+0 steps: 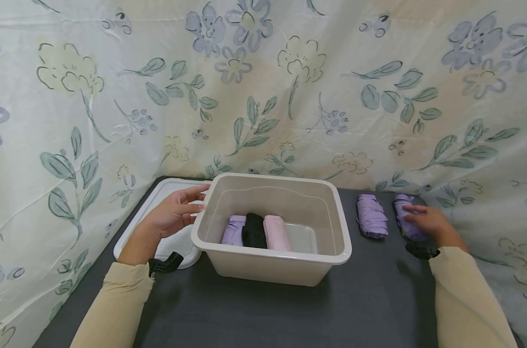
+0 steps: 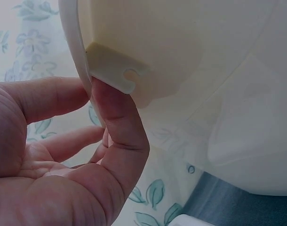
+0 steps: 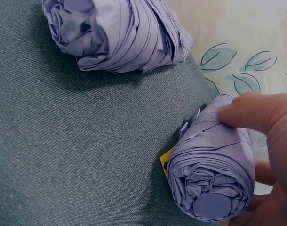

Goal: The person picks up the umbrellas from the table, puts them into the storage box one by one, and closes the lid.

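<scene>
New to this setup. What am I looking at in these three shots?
No machine: a person works with two bare hands. The wide picture comes from a camera on the head, looking forward and down; the two close ones come from a camera on each wrist. On the dark surface stands a beige bin holding a purple bundle, a black bundle and a pink bundle. A white panel lies to its left, a purple roll to its right. The left hand pinches the bin's rim; the right hand grips another roll.
</scene>
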{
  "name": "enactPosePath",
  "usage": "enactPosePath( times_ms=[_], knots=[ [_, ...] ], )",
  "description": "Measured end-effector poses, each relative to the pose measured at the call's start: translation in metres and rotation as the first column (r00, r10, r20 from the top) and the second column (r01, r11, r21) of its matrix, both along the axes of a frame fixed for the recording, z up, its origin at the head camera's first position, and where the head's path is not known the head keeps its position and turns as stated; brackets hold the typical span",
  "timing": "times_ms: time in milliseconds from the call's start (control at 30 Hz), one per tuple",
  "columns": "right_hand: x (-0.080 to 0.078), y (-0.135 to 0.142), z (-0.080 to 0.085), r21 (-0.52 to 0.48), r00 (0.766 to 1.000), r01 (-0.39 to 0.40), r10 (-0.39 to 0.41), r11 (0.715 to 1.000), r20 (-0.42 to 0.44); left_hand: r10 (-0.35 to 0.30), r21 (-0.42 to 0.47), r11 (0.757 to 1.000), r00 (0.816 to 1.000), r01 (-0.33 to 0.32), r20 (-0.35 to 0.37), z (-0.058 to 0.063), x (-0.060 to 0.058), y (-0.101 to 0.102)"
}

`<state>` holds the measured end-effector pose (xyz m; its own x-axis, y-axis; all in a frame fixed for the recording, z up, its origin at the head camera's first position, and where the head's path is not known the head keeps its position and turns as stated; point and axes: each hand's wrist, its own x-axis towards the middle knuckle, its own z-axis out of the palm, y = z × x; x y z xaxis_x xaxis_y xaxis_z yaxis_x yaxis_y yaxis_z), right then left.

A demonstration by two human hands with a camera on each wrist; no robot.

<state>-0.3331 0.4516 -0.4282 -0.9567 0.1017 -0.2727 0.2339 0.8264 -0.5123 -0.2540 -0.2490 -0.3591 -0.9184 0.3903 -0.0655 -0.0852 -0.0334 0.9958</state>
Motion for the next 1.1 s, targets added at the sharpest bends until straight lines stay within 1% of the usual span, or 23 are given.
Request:
enactPosePath(
  times_ms=[133,333,467,600,733,867,1000,1100],
  knots=[
    [0.0,0.001,0.0,-0.031,0.999,0.018,-0.017,0.999,0.035,0.001,0.002,1.0,1.0,-0.001,0.001,0.001,-0.001,0.001],
    [0.006,0.001,-0.001,-0.062,0.996,0.036,-0.031,0.997,0.083,0.012,0.012,1.0,1.0,-0.012,0.021,0.002,-0.002,0.003],
    [0.009,0.001,-0.002,-0.068,0.992,0.083,-0.076,0.994,0.102,0.007,0.011,1.0,0.999,-0.007,0.037,0.003,-0.003,0.005],
    [0.007,0.0,0.0,-0.051,0.99,0.092,-0.086,0.994,0.109,0.005,0.002,1.0,0.999,-0.005,0.041,0.005,-0.003,0.005],
    [0.003,-0.006,0.004,-0.019,0.993,0.067,-0.065,0.998,0.103,0.017,-0.001,1.0,0.999,-0.017,0.043,0.007,-0.002,0.004],
    [0.002,-0.011,0.008,-0.012,0.991,0.08,-0.078,0.997,0.11,0.022,-0.001,1.0,0.999,-0.022,0.045,0.008,0.0,0.004],
    [0.001,-0.01,0.008,-0.015,0.988,0.092,-0.09,0.996,0.129,0.023,0.002,1.0,0.999,-0.023,0.048,0.009,0.0,0.005],
    [0.0,-0.01,0.007,-0.018,0.987,0.093,-0.09,0.995,0.131,0.026,0.002,1.0,0.999,-0.027,0.047,0.007,0.0,0.004]
  ],
)
